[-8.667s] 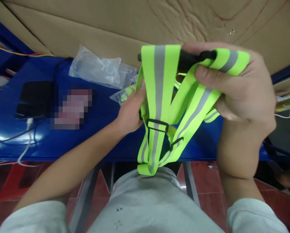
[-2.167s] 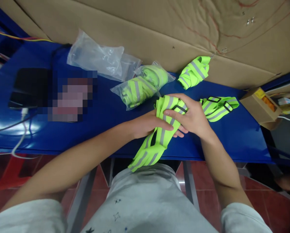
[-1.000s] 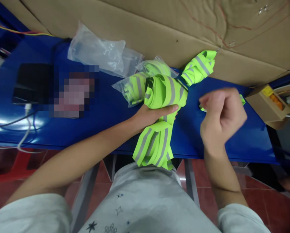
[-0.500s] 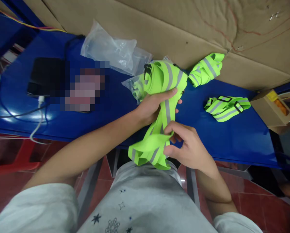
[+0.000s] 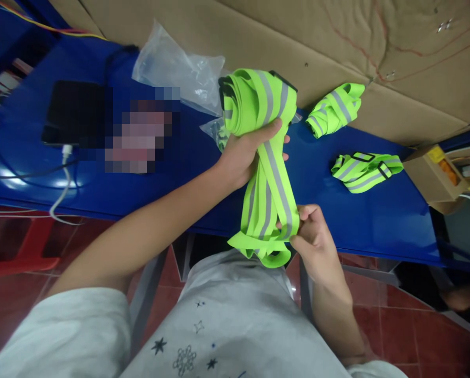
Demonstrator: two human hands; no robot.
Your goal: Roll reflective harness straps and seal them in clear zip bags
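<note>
A bundle of neon-yellow reflective strap (image 5: 254, 102) with grey stripes and black buckles is held up in my left hand (image 5: 245, 149). My left fingers are wrapped round it, the thumb lying across the front. Below that grip, loose loops of the same strap hang down toward my lap. At the lower right of these loops, my right hand (image 5: 316, 239) pinches one band between thumb and fingers; some fingertips are hidden behind it. Two more reflective straps lie on the blue table to the right: a rolled one (image 5: 335, 110) and a folded one (image 5: 366, 172) with black buckles.
Clear plastic bags (image 5: 180, 68) lie at the back of the blue table (image 5: 188, 194). A black device (image 5: 75, 113) with a white cable sits on the left. An open cardboard box (image 5: 435, 176) stands at the right end. Brown cardboard (image 5: 266, 37) lines the back.
My left hand has raised the strap bundle slightly. My right hand has shifted right and down, drawing a band out sideways, and the hanging loops are stretched longer.
</note>
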